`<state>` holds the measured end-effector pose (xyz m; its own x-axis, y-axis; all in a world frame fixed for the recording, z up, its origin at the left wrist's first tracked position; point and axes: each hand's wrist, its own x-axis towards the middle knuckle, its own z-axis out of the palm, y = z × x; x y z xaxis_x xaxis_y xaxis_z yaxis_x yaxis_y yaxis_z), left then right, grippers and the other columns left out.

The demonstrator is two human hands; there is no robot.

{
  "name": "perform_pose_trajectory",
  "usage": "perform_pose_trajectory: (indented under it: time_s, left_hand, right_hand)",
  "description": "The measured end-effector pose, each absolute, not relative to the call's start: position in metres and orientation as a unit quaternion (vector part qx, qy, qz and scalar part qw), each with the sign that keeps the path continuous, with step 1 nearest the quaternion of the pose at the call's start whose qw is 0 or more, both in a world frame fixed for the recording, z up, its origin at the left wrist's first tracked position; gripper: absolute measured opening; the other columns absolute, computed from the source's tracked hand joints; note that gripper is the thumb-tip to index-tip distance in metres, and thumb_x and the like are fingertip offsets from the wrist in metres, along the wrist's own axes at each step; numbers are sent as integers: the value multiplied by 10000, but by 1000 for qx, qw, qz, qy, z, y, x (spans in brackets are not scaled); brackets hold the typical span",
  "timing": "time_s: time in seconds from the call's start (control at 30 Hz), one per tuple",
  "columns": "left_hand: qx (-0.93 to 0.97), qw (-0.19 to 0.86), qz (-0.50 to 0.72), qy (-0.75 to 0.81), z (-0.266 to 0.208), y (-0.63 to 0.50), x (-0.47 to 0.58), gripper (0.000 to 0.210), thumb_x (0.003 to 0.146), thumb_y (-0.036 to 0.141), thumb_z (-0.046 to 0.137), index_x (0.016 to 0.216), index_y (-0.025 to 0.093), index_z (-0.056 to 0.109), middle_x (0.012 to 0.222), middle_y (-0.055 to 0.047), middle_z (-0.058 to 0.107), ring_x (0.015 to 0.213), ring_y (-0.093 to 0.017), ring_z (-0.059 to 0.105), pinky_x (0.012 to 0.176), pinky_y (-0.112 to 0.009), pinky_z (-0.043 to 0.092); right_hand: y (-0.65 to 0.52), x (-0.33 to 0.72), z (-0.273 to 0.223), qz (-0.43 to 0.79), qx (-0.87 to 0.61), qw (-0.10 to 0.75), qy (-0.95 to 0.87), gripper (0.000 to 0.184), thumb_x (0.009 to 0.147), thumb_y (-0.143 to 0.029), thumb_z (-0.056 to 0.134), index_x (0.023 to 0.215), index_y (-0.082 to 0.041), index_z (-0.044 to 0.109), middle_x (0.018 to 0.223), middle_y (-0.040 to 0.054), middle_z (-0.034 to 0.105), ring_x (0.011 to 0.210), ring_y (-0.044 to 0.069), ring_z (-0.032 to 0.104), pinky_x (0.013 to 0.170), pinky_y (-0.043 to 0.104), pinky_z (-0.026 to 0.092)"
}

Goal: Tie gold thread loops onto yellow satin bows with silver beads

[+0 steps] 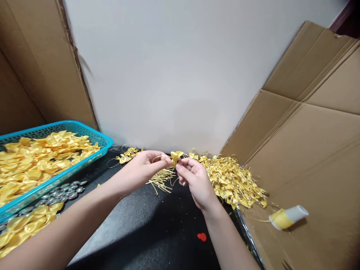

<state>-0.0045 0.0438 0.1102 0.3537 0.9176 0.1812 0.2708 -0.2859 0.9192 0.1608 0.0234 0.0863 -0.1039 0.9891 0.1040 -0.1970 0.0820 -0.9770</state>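
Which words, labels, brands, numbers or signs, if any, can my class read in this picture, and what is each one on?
None: no readable text shows anywhere.
The cardboard, wall, blue basket, white tube and yellow bow show no lettering.

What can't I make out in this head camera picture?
All in the head view:
- Bow: its lower part is hidden by the fingertips of the left hand and right hand.
- Gold ties: the left hand covers some ends.
- Basket: cut off by the left edge.
- Dark object: cut off by the bottom edge, unidentifiable.
- Red bit: too small to identify.
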Motion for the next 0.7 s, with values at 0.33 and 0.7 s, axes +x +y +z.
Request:
perform_pose_trajectory:
  time_s: [0.33,0.7]
  left_hand:
    - [687,463,362,427,114,43,-4,287,811,438,551,658,198,590,574,45,398,534,-128,332,508,-253,271]
    - [674,483,348,437,117,40,-2,289,788,444,573,703,174,636,626,30,502,592,-127,378,561,-251,304]
  right_hand:
    - [24,162,85,539,-403,538,-509,217,714,-347,726,743,-171,602,569,-63,513,497,65,415,490,214,313]
    - [25,162,83,536,-385,543,-519,220,698,-347,749,717,-172,618,588,-56,515,522,71,406,510,225,306]
